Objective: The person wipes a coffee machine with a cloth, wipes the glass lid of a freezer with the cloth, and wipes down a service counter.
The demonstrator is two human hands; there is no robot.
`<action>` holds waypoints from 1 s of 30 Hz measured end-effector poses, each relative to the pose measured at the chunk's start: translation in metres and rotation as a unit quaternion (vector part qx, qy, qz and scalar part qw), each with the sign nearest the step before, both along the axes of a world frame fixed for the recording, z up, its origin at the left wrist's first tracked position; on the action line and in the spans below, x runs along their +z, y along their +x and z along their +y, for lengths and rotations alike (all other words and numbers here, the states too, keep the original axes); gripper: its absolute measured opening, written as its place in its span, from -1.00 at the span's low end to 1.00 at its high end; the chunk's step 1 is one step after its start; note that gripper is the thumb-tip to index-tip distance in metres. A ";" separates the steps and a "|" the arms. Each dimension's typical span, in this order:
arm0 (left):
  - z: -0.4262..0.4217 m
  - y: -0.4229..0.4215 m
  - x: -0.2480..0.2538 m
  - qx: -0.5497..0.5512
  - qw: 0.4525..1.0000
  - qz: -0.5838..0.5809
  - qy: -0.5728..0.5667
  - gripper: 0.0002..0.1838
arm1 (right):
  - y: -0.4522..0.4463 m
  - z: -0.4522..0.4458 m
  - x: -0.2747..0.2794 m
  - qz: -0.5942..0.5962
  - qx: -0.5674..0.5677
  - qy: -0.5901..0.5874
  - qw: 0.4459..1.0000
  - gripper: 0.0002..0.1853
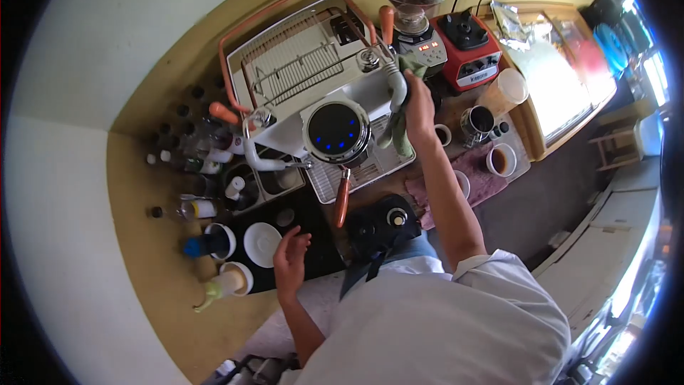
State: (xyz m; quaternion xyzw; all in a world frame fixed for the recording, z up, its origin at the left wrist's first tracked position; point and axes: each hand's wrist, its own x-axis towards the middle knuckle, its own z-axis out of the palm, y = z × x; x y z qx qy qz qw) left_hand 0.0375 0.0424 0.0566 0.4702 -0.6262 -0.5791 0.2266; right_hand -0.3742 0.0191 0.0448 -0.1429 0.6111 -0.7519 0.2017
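Observation:
My right hand (pixel 418 103) is closed round a green cloth (pixel 400 132) at the right side of the espresso machine (pixel 299 93), beside its white steam wand (pixel 395 85). Part of the cloth hangs down over the drip tray (pixel 385 167). A wooden-handled portafilter (pixel 343 198) sits in the machine below its round display (pixel 333 130). My left hand (pixel 291 257) is held over the edge of the black mat (pixel 313 242), fingers apart and holding nothing, just right of a white saucer (pixel 263 244).
A coffee grinder (pixel 420 46) and red blender base (pixel 467 53) stand at the back right. Cups (pixel 501 160) and a pink cloth (pixel 484 185) lie on the right counter. Bottles (pixel 196 208) crowd the left. A black scale-like device (pixel 377 221) is near my body.

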 end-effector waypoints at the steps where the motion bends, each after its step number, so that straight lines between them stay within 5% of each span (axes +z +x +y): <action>1: 0.004 -0.002 0.000 0.014 1.000 -0.012 0.006 -0.58 | 0.006 0.000 0.006 -0.020 0.007 0.021 1.000 -0.55; 6: 0.023 -0.008 0.003 0.047 0.996 -0.070 0.023 -0.58 | 0.011 0.004 0.025 -0.050 0.039 0.121 0.991 -0.49; 8: 0.028 -0.015 0.009 0.047 0.995 -0.089 0.023 -0.58 | 0.018 0.005 0.029 0.083 -0.030 0.033 0.995 -0.53; 13: 0.040 -0.030 0.015 0.062 0.989 -0.127 0.034 -0.58 | 0.016 0.003 0.013 -0.051 0.052 0.071 0.995 -0.59; 18: 0.047 -0.044 0.019 0.064 0.990 -0.122 0.037 -0.60 | 0.026 0.006 0.032 -0.036 0.008 -0.042 0.998 -0.60; 24: 0.057 -0.054 0.026 0.074 0.988 -0.135 0.015 -0.61 | 0.018 0.009 0.018 -0.051 0.036 0.053 0.997 -0.55; 30: 0.063 -0.054 0.026 0.085 0.987 -0.133 0.021 -0.62 | 0.025 0.009 0.012 -0.136 0.070 -0.035 0.988 -0.54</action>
